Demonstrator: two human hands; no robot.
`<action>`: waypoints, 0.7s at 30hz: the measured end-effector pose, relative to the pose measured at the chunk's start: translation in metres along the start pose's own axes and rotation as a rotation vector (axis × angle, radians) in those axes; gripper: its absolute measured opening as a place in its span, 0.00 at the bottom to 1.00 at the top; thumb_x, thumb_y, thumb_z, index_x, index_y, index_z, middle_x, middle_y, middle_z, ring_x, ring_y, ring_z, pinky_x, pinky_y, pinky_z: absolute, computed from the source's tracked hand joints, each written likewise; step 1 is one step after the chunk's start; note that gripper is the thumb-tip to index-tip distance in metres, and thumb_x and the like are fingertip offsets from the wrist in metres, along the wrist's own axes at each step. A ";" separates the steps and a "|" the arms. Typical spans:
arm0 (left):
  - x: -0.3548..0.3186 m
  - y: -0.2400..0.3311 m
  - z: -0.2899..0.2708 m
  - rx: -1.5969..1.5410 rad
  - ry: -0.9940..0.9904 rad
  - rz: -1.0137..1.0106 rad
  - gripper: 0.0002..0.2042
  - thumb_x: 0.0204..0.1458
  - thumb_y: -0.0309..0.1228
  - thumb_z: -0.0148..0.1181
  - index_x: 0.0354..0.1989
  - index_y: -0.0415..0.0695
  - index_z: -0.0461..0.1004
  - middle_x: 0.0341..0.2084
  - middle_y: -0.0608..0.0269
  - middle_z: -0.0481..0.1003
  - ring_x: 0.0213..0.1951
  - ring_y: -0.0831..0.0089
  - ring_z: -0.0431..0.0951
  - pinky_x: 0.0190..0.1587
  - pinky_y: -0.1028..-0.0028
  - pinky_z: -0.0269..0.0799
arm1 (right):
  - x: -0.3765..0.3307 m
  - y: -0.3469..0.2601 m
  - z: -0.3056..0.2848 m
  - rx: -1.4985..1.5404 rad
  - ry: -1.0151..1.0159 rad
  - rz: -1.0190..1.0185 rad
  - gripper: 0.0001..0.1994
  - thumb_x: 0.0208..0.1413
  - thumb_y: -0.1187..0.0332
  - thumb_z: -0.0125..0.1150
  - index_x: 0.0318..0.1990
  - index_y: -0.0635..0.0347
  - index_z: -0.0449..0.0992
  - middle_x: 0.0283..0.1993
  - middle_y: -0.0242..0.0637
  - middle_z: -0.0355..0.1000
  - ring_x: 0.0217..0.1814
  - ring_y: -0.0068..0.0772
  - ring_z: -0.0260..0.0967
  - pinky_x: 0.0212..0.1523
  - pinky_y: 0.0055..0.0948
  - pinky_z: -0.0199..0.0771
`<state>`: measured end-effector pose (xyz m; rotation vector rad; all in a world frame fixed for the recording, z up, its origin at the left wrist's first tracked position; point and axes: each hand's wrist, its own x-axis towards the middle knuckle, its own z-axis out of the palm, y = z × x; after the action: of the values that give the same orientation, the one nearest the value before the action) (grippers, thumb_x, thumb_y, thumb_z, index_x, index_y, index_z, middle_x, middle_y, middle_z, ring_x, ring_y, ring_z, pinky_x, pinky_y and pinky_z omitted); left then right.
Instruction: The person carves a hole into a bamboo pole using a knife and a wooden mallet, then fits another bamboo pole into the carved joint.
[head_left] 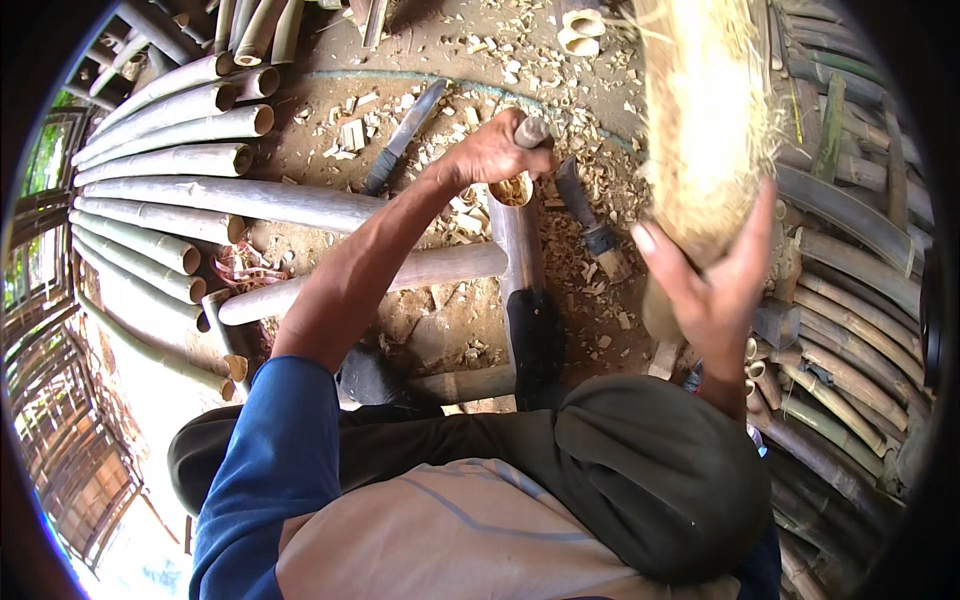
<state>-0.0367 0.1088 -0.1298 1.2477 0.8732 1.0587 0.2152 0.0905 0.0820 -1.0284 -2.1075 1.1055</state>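
Note:
My left hand (497, 150) is closed round a rounded wooden handle (532, 131); whatever the handle carries is hidden. It is just above the open end of an upright bamboo post (518, 235), which holds shavings. My right hand (715, 290) has its thumb and a finger on either side of a thick, pale, shaggy-fibred length of wood (705, 110), raised close to view and blurred. A long-bladed knife (408, 135) lies beyond my left forearm. Right of the post lies a second, shorter blade with a dark-wrapped handle (590, 220).
Several cut bamboo poles (170, 160) are stacked at left, more (850, 330) at right. A bamboo pole (400, 272) runs crosswise into the post. Wood chips (500, 60) cover the dirt floor. My crossed legs (650, 470) are in front.

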 end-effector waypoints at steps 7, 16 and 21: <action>-0.005 -0.009 0.047 0.280 0.538 0.232 0.11 0.55 0.27 0.60 0.44 0.40 0.82 0.37 0.55 0.84 0.36 0.67 0.85 0.42 0.64 0.84 | 0.054 0.009 0.040 -0.498 -0.376 0.014 0.42 0.50 0.69 0.72 0.71 0.61 0.56 0.57 0.60 0.73 0.54 0.53 0.78 0.51 0.47 0.82; -0.020 0.037 0.118 -0.181 1.058 -0.130 0.16 0.53 0.22 0.54 0.50 0.41 0.78 0.29 0.62 0.80 0.22 0.78 0.73 0.21 0.75 0.70 | 0.030 0.005 -0.032 0.200 -0.275 0.231 0.46 0.52 0.67 0.69 0.74 0.65 0.47 0.56 0.53 0.69 0.50 0.41 0.77 0.44 0.32 0.86; -0.030 0.024 0.047 -0.285 1.414 0.161 0.11 0.55 0.37 0.74 0.30 0.43 0.81 0.25 0.61 0.81 0.26 0.77 0.76 0.33 0.69 0.76 | 0.047 0.002 -0.037 0.566 -0.376 0.604 0.36 0.60 0.68 0.62 0.74 0.56 0.52 0.54 0.50 0.71 0.41 0.41 0.79 0.38 0.40 0.85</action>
<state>-0.0050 0.0661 -0.1007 0.1558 1.5602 2.1405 0.2165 0.1458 0.1043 -1.2595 -1.5760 2.1778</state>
